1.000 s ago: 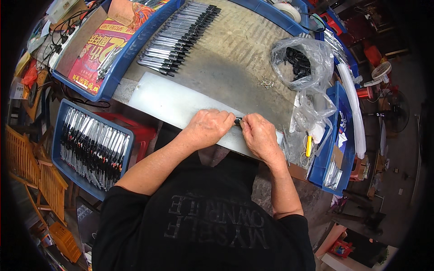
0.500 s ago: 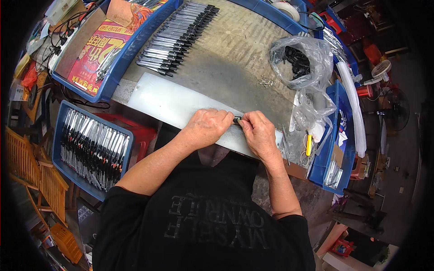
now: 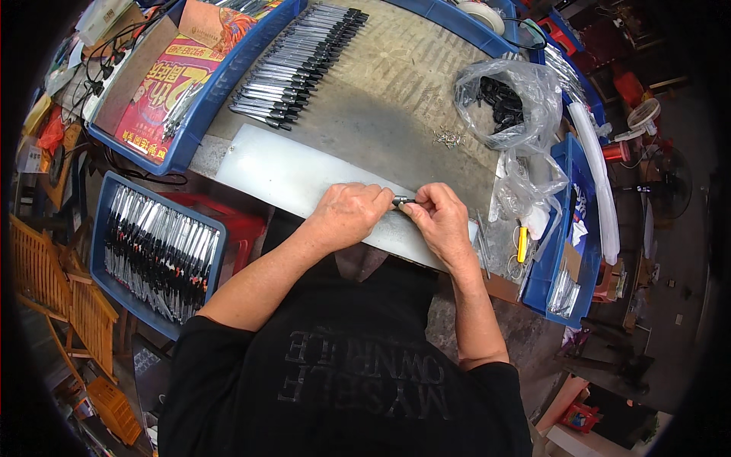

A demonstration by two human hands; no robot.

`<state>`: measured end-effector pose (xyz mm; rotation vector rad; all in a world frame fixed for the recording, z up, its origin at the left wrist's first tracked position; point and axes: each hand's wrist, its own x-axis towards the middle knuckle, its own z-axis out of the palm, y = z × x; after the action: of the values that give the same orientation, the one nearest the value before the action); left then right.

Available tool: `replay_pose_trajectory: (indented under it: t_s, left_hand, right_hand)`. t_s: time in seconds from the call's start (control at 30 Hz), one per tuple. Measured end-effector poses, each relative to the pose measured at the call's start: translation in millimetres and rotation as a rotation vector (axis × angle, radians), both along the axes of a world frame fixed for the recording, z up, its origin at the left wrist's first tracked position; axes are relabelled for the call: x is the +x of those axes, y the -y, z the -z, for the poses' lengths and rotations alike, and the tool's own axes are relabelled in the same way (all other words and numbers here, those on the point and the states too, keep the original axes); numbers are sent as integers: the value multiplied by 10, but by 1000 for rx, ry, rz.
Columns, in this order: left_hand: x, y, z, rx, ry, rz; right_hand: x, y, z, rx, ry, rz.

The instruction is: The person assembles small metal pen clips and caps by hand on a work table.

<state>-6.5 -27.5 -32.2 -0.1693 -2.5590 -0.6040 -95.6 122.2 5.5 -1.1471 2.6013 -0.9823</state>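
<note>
Above the white board [image 3: 278, 169] at the table's near edge, both my hands are closed on one pen [image 3: 401, 201]. My left hand [image 3: 350, 212] wraps its left part, and most of that part is hidden under the fingers. Thumb and fingers of my right hand [image 3: 440, 222] pinch the right end. Only a short stretch with black and silvery parts shows between the hands. Beyond the board, a long row of clear pens with black grips [image 3: 298, 67] lies on the table. A small pile of tiny metallic pieces [image 3: 448, 138] lies to the right.
A clear plastic bag [image 3: 466, 91] holds small black parts. Blue trays stand around: one of finished-looking pens [image 3: 99, 263] at left, one with red printed card [image 3: 180, 156] at far left, another [image 3: 544, 298] at right. A yellow-handled tool [image 3: 522, 244] lies near the right edge.
My right hand has shifted slightly right and turned its fingers, so a little more of the pen shows between the hands. My left hand stays in place.
</note>
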Motion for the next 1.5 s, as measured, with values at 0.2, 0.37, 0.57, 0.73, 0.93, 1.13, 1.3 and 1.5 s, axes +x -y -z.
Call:
replay_pose_trajectory:
  t_s: [0.2, 0.37, 0.57, 0.73, 0.93, 1.13, 1.3, 1.5]
  left_hand:
    - [-4, 8, -21, 14, -19, 1]
    - [-4, 10, -44, 14, -19, 1]
    - [20, 46, -113, 145, 51, 94]
    - [50, -13, -211, 92, -36, 50]
    - [21, 0, -220, 64, -15, 47]
    - [59, -47, -165, 113, -33, 59]
    - [88, -73, -176, 113, 38, 80]
    - [83, 105, -144, 48, -5, 44]
  right_hand:
    - [-27, -62, -30, -132, 88, -40]
    - [35, 24, 68, -171, 70, -76]
    - [46, 18, 2, -180, 221, -104]
    - [96, 5, 20, -300, 271, -66]
    - [61, -38, 103, -358, 468, 50]
    - [159, 18, -22, -292, 139, -27]
    - [215, -9, 98, -337, 57, 24]
    - [242, -25, 225, -416, 80, 65]
